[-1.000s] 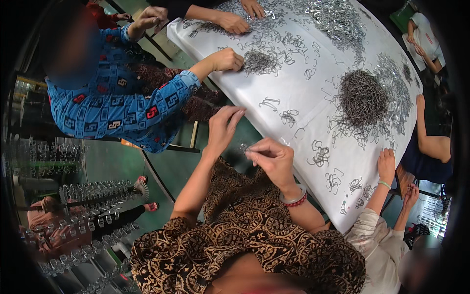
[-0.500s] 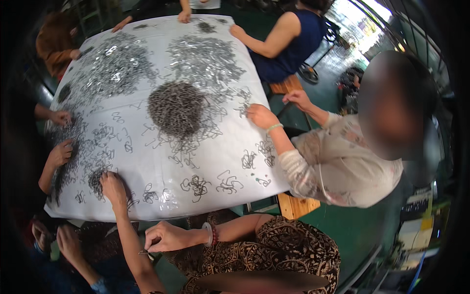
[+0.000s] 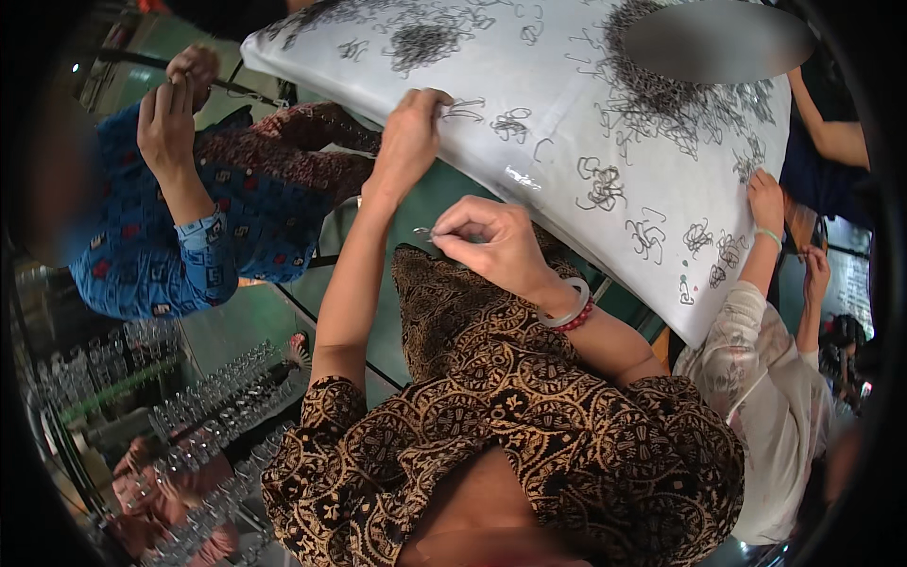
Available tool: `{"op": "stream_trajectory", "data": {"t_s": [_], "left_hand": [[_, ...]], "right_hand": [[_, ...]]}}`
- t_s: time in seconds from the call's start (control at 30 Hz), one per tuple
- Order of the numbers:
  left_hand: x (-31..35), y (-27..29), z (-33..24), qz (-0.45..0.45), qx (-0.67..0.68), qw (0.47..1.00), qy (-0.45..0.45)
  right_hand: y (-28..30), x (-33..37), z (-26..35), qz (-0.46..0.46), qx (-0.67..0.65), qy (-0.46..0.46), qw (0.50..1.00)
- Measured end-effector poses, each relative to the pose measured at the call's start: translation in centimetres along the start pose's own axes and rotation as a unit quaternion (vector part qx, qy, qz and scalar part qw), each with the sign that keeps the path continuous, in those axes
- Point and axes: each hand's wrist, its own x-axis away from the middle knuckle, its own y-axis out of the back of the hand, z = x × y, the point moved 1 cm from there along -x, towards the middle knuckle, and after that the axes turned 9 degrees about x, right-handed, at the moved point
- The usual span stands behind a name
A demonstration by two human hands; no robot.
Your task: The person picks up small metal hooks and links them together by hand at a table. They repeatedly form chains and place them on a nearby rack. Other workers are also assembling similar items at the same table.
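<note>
My left hand is at the near edge of the white-covered table. Its fingers curl together at a few thin bent wire pieces, which stick out from the fingertips; the fingers partly hide the grip. My right hand hovers off the table, above my lap. Its thumb and forefinger pinch a small shiny piece of bent wire. Small loose clusters of bent wire lie along the near side of the table.
A dense heap of dark wire pieces covers part of the far tabletop. At the left sits a person in a blue patterned top, hands raised. To the right, a person in a pale top reaches onto the table. Clear glassware-like items stand in rows at lower left.
My view has turned down and left. My left hand has come from a dark wire pile back to the table's edge. My right hand still pinches its small piece.
</note>
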Motion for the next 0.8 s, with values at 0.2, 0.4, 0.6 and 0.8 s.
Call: {"op": "stream_trajectory", "data": {"t_s": [0.2,0.4,0.6,0.8], "left_hand": [[2.3,-0.5,-1.2,0.147,0.089,0.980,0.099],[1.1,-3.3,0.0,0.144,0.099,0.983,0.056],[-0.4,-4.7,0.6,0.084,-0.014,0.995,0.044],[-7.5,-3.8,7.0,-0.049,-0.091,0.995,0.015]], "right_hand": [[-1.0,1.9,-0.1,0.006,0.082,0.043,0.996],[-1.5,2.5,1.7,-0.007,0.096,0.074,0.993],[-1.1,2.1,2.2,0.040,0.103,0.071,0.991],[-0.9,0.5,0.4,0.068,0.044,0.087,0.993]]}}
